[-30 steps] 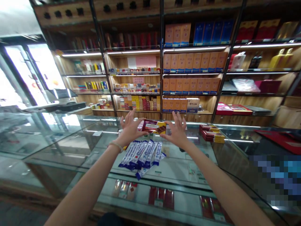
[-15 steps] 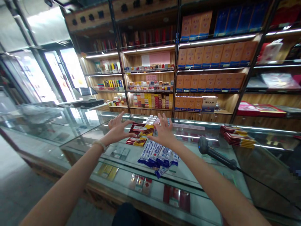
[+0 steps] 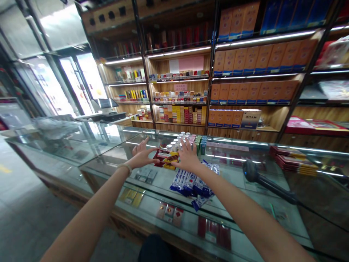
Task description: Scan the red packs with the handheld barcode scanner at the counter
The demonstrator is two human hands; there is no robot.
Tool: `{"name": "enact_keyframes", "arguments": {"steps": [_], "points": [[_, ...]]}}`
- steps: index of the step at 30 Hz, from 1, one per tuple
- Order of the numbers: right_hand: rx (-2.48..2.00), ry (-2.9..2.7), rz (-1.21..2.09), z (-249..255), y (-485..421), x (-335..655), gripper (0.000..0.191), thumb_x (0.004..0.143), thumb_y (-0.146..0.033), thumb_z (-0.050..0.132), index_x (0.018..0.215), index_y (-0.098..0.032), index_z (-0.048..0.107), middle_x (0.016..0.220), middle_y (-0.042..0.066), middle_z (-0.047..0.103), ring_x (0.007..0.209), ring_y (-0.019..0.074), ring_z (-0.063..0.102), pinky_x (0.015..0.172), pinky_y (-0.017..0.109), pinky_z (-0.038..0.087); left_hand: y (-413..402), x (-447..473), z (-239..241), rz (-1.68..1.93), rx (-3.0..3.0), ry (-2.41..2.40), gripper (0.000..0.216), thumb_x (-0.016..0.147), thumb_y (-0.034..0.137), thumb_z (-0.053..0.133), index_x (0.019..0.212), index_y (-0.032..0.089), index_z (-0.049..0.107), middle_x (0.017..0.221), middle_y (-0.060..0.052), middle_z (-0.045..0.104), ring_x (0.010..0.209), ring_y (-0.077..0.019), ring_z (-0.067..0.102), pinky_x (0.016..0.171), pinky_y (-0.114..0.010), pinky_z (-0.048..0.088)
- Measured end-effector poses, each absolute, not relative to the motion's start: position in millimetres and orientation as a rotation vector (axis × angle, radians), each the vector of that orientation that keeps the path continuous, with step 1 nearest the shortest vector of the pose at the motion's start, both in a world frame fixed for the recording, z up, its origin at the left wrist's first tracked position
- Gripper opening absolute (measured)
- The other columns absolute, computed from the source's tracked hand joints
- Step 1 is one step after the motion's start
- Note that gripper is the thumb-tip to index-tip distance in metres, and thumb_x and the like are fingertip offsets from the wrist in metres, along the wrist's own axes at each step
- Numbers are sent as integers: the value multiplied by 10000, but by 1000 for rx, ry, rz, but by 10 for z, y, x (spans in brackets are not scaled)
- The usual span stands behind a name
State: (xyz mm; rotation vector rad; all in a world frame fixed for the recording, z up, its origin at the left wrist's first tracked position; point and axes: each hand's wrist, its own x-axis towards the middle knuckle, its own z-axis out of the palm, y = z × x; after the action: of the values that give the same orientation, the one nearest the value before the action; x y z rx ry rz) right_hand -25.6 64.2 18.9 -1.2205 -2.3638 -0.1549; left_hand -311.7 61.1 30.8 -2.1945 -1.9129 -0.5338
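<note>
My left hand (image 3: 142, 155) and my right hand (image 3: 188, 157) grip a red-and-yellow chocolate packet (image 3: 167, 156) by its two ends, thumbs and forefingers at its edges, other fingers spread. Another such packet shows partly beneath its near edge; whether the two touch is hard to tell. Just nearer me, several blue-and-white wrapped bars (image 3: 188, 182) lie fanned on the glass counter (image 3: 152, 203), partly under my right wrist. Behind my right hand stand rows of small bottles (image 3: 202, 145) with white, pink, green and blue colouring, partly hidden by the fingers.
A black handheld scanner (image 3: 255, 174) lies right of my right forearm, its cable trailing right. Farther right is a stack of red-and-yellow packets (image 3: 296, 160). Flat packs (image 3: 170, 213) show under the glass. Shelves with orange boxes (image 3: 253, 92) stand behind the counter.
The held packet has come down and nearer the other packet, now covering more of it. Both hands have moved with it. The view has shifted left, showing more of the bottles.
</note>
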Motion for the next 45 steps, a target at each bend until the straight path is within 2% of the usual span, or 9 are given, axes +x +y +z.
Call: {"name": "enact_keyframes", "arguments": {"steps": [4,12,16,22,25,30,32,37,45], "points": [[-1235,-2400,-167,126,680,-298,717,885,-736,598,1224,-120,742,1748,191,159,1622,425,63,1267,698,56,639,-3127,258,-425,-2259,-2015,737,715,740,749,1333,340,710,1749,-107,204,1596,-474,123,1250,-655,151],[-1213,-2430,-130,-38,762,-335,684,869,-719,635,1231,-151,754,1735,170,235,1624,436,34,1273,694,-29,703,-3138,123,-384,-2318,-2058,715,706,712,763,1333,372,714,1712,-99,316,1598,-459,127,1257,-659,113],[-1220,-2437,-128,-93,771,-338,714,873,-737,615,1239,-140,753,1734,178,229,1619,451,61,1274,698,-16,704,-3131,79,-346,-2321,-2087,721,711,725,743,1347,388,703,1687,-102,370,1594,-482,109,1223,-727,82],[-1236,-2446,-111,-94,757,-311,691,901,-740,578,1266,-177,743,1738,160,226,1624,419,87,1278,696,22,684,-3117,21,-337,-2313,-2117,736,751,778,669,1374,386,683,1727,-74,297,1601,-466,111,1227,-721,94],[-1216,-2455,-131,-75,740,-288,711,904,-743,575,1309,-176,720,1737,161,226,1622,426,87,1277,696,3,662,-3118,-12,-345,-2298,-2124,794,772,777,649,1446,356,627,1742,-93,251,1603,-464,107,1235,-702,109],[-1225,-2437,-144,-12,665,-152,747,955,-726,505,1500,-219,571,1756,130,173,1628,404,64,1277,685,-10,624,-3130,-55,-382,-2215,-2107,959,815,781,603,1611,285,408,1752,-191,147,1605,-475,85,1218,-731,123],[-1246,-2436,-178,24,627,-51,717,991,-703,449,1531,-239,534,1763,118,145,1631,385,58,1276,677,-21,622,-3116,-64,-429,-2156,-2060,894,884,727,552,1625,258,379,1746,-212,152,1609,-449,110,1232,-702,145],[-1323,-2402,-260,104,568,271,675,1013,-684,419,1572,-309,474,1770,81,143,1633,373,57,1272,672,-30,618,-2913,-6,-601,-2055,-1894,656,982,568,491,1570,278,474,1726,-166,242,1601,-399,178,1257,-636,197],[-1406,-2321,-313,148,476,765,653,1018,-677,425,1578,-343,461,1768,77,154,1632,376,65,1268,675,-6,540,-2129,236,-751,-1928,-1757,547,1005,490,480,1494,262,576,1701,-170,281,1599,-370,185,1272,-644,61]]}}
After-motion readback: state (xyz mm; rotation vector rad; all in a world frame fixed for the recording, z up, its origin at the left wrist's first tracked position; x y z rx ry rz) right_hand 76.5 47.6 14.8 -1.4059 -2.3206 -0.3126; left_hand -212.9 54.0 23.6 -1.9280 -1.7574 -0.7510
